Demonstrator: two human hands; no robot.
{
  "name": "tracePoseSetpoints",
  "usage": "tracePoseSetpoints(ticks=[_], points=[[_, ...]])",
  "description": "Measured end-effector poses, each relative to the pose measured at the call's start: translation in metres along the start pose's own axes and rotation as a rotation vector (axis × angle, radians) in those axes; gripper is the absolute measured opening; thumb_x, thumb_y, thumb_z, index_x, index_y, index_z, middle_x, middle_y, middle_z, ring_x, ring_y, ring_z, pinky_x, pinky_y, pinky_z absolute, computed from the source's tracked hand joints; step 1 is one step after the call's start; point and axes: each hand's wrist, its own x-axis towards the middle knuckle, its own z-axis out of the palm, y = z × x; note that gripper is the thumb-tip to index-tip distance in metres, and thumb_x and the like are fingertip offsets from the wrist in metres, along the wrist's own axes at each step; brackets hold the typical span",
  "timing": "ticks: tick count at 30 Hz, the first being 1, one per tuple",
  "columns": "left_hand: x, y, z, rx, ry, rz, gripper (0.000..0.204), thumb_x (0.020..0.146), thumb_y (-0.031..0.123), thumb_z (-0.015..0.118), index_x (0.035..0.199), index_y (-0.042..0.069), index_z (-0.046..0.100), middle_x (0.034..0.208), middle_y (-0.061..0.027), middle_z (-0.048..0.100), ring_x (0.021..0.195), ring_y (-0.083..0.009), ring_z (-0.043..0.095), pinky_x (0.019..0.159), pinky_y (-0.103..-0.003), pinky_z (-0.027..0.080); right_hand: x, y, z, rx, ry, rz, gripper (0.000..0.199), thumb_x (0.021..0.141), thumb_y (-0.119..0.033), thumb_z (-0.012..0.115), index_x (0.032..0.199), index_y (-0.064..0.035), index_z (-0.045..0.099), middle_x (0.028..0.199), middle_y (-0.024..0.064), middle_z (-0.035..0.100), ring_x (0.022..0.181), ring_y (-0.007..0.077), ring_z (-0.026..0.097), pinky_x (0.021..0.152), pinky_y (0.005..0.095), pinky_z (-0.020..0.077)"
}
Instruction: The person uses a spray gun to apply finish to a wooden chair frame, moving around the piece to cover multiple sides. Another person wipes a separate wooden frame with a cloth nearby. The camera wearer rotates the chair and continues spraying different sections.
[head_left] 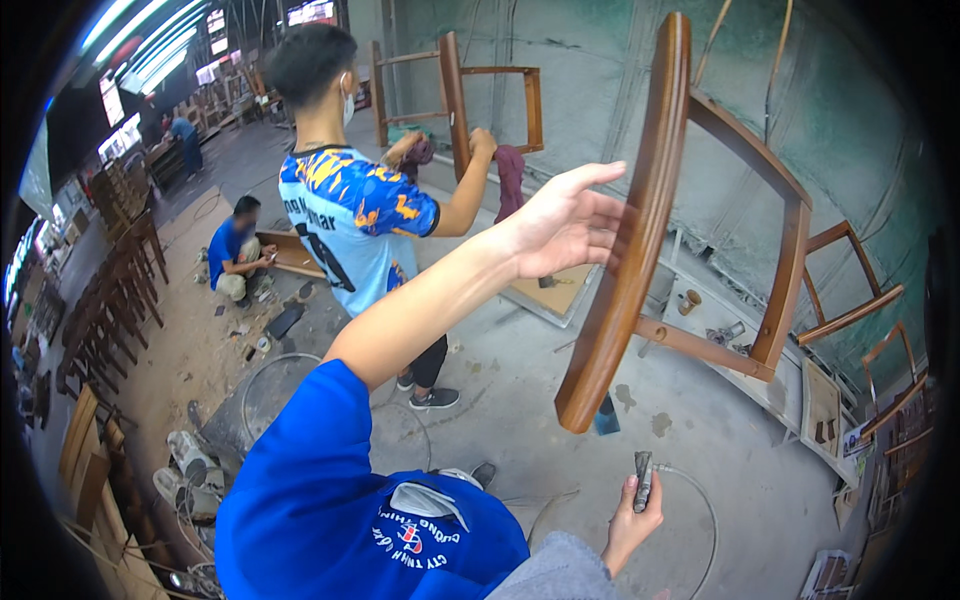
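A grey concrete floor (520,370) stained with paint spreads through a furniture workshop, dark wooden chairs (110,290) stacked along one side beneath strip lights. The left hand (565,222), fingers spread, steadies a brown chair frame (640,230) held aloft, while the right hand (632,520) is closed around a small air tool (642,478) with a hose, low near the floor. A person in a patterned jersey (350,220) nearby wipes another frame (455,95).

Below me I see a grey concrete floor (520,380), stained and dusty. A flat wooden panel (560,290) lies on it far ahead, a thin hose (700,500) curls near right, and scattered tools (285,322) and scraps lie left.
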Motion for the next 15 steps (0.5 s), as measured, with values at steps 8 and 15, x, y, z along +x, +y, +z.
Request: tracePoseSetpoints(ticks=[8,15], points=[[0.014,-0.008,-0.011,0.093,0.038,0.033,0.090,0.098,0.072,0.056,0.135,-0.010,0.062,0.122,-0.0177,0.067,0.111,-0.0232,0.062,0.106,-0.036,0.047,0.009,0.011,0.019,-0.027,-0.042,0.052,0.048,0.100,-0.021,0.079,0.133,0.0112,0.067,0.096,0.0198,0.079,0.079,0.0184,0.070,0.078,0.0347,0.0574],[0.015,-0.002,-0.018,0.209,0.060,0.048,0.090,0.099,0.076,0.050,0.128,-0.007,0.069,0.116,-0.0136,0.071,0.111,-0.0229,0.060,0.104,-0.035,0.040,0.028,0.012,0.036,0.054,-0.084,0.164,0.048,0.102,-0.021,0.077,0.137,0.0099,0.066,0.090,0.0154,0.077,0.077,0.0173,0.069,0.075,0.0340,0.0575]])
